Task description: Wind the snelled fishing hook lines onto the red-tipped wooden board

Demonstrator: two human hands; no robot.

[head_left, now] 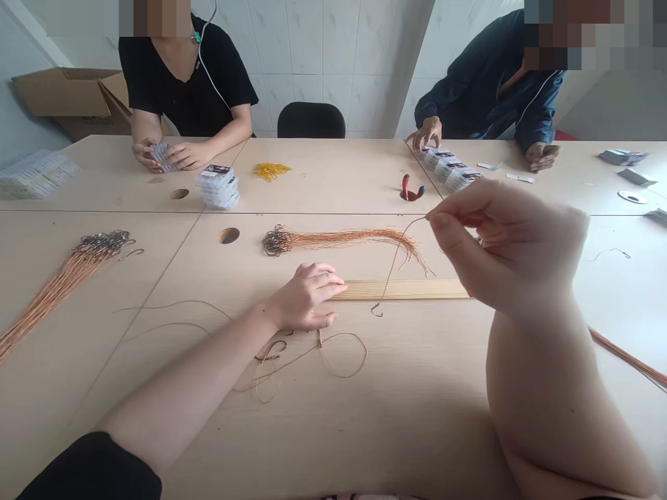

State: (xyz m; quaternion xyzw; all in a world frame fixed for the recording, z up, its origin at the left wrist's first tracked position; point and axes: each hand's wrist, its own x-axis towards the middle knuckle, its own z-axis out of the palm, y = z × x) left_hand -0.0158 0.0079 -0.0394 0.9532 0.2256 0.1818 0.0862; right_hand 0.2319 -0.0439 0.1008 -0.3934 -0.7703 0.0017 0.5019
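Note:
My right hand (500,243) is raised on the right, thumb and forefinger pinching the end of a thin orange-brown fishing line (394,260). A fish hook (376,311) hangs from the line's lower end, just above or on the table. Fingers out, my left hand (307,298) lies at the left end of a pale wooden strip (401,289). Loose hooks (274,351) with curled lines (344,337) lie below my left hand. Beyond the strip stretches a bundle of hooked lines (333,239), its hooks gathered at the left.
Another hooked-line bundle (57,288) lies left. Two people sit opposite, handling small clear packs. Stacked packs (217,187), yellow pieces (271,171) and red-handled pliers (406,187) in a table hole are farther back. More line (630,357) lies at the right edge.

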